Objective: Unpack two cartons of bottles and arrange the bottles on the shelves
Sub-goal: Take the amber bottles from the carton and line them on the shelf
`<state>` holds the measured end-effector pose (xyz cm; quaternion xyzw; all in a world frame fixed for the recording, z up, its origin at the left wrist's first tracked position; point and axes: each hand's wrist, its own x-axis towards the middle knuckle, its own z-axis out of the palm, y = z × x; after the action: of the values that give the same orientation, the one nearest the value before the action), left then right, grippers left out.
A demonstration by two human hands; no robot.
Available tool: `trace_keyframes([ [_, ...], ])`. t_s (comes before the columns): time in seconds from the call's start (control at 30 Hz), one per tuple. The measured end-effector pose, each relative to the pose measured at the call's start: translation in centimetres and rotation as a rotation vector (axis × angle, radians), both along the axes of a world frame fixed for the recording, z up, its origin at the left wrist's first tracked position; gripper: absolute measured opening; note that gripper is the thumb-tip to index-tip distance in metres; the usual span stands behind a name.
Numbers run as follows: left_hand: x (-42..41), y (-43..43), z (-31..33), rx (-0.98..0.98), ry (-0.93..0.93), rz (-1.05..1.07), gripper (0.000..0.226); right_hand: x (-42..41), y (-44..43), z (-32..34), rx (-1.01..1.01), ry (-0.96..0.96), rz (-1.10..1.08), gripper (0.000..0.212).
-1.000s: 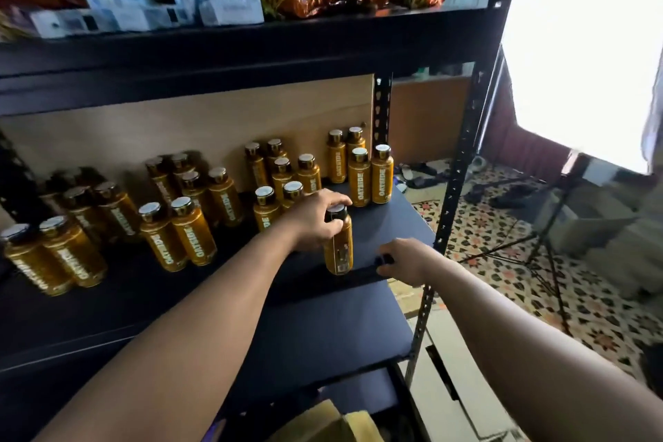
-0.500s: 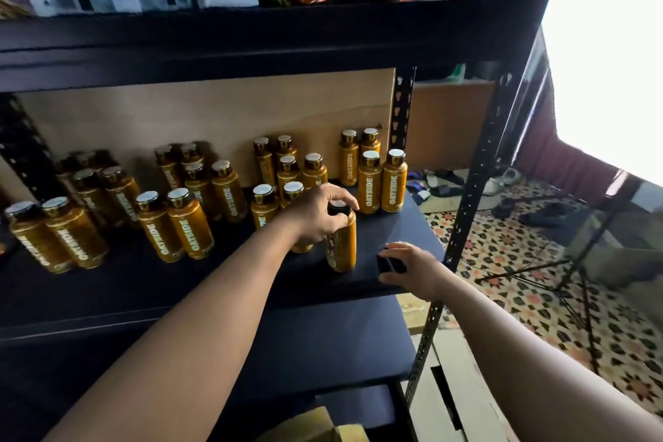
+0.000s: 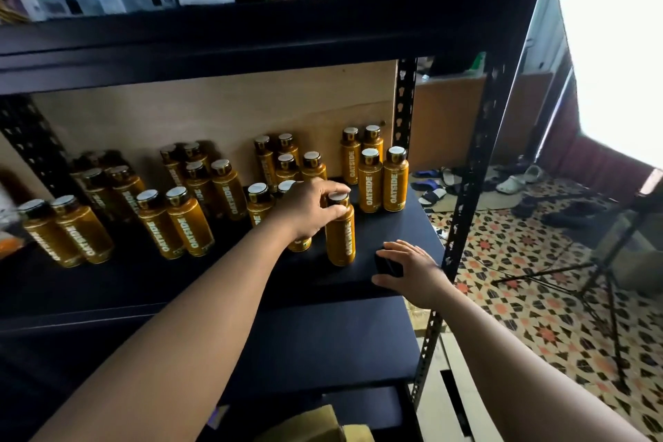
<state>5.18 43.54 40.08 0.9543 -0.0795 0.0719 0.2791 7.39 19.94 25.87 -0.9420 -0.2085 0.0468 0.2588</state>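
Amber OATSIDE bottle (image 3: 341,239), black cap, white top, upright on black shelf (image 3: 143,283); left hand (image 3: 308,206) pinches its cap; right hand (image 3: 414,271) fingers loosely spread over small dark object (image 3: 386,263)

About twenty-three bottles (image 3: 369,187), one left hand (image 3: 308,208), one right hand (image 3: 416,273).

Both the left hand (image 3: 310,208) and the right hand (image 3: 416,274) are bare, and each forearm is uncovered along its whole visible length, the left one at near left, the right one at near right.
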Motion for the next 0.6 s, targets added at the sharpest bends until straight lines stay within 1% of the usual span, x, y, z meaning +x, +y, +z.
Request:
trace_keyframes([
  [0.2,0.6,-0.8,-0.2,0.026,0.022,0.059,0.053,-0.7,-0.1,-0.3,0.031,-0.032,-0.037,0.068],
  [0.37,1.5,-1.8,-0.3,0.015,0.004,0.007,0.051,-2.0,-0.1,-1.0,0.099,-0.091,-0.099,0.066],
  [0.6,3.0,-2.8,0.1,-0.014,0.013,-0.038,0.049,-1.8,-0.3,-0.8,0.140,-0.053,-0.129,0.069],
])
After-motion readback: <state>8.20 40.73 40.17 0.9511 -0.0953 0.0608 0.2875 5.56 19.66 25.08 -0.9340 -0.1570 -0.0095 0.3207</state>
